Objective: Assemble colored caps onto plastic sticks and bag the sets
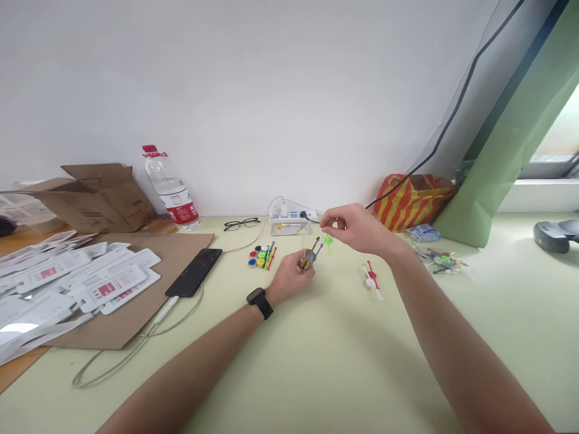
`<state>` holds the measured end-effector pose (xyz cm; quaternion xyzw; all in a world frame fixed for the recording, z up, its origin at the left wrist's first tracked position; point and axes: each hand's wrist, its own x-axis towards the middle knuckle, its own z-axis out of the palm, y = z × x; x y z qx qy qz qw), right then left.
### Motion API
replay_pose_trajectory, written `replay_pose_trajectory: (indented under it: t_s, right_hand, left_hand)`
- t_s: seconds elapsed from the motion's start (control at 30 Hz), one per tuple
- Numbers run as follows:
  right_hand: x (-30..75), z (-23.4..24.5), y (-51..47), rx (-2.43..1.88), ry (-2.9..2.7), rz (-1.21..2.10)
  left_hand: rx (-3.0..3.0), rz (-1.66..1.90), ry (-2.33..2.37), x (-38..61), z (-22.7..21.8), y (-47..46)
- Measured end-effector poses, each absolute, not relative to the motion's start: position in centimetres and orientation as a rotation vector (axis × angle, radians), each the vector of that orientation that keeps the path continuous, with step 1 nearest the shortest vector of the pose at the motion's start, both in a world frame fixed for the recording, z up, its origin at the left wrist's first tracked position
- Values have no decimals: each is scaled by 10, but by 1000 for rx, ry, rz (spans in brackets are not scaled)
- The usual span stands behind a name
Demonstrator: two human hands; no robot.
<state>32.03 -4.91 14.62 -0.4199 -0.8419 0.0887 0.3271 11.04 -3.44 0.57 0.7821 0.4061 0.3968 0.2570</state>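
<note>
My left hand (pixel 293 272), with a black watch on its wrist, is closed around small plastic arrow spinners (pixel 309 258). A black arrow and a blue arrow stick out past the fingers, with some yellow showing. To its right and slightly higher, my right hand (pixel 355 229) has its thumb and fingertips pinched together. A bright green arrow spinner (pixel 329 240) shows just below those fingertips; whether they hold it I cannot tell. Red and white arrow spinners (pixel 371 277) lie on the table below the right forearm. Coloured discs and loose arrows (pixel 261 257) lie left of my left hand.
A power strip (pixel 292 216) and eyeglasses (pixel 241 224) lie by the wall. Leftward are a phone (pixel 194 272) on cardboard, white tags (pixel 104 283), a bottle (pixel 174 196) and a box (pixel 99 196). Rightward are a striped bag (pixel 411 202) and a bag of spinner parts (pixel 443 260).
</note>
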Motion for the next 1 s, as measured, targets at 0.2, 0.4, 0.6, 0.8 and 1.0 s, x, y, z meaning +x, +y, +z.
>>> replay_pose_trajectory:
  t_s: [0.2,0.4,0.6,0.8,1.0]
  right_hand:
    - [324,145,-48,-1198,-2236,234]
    - [326,142,-48,-1111,-2348,465]
    - [326,144,-45,-1046,-2334,511]
    - [380,117,-7,-1571,-2116,422]
    - [424,67,7,-1980,-2045,971]
  left_hand:
    - [2129,1084,1147,110,4,-35]
    - [2002,1029,1000,108,6,-32]
    - [1837,1000,869,109,5,-29]
    - [1783,1087,834,112,3,-30]
    - [1765,1065,826,113,2,-29]
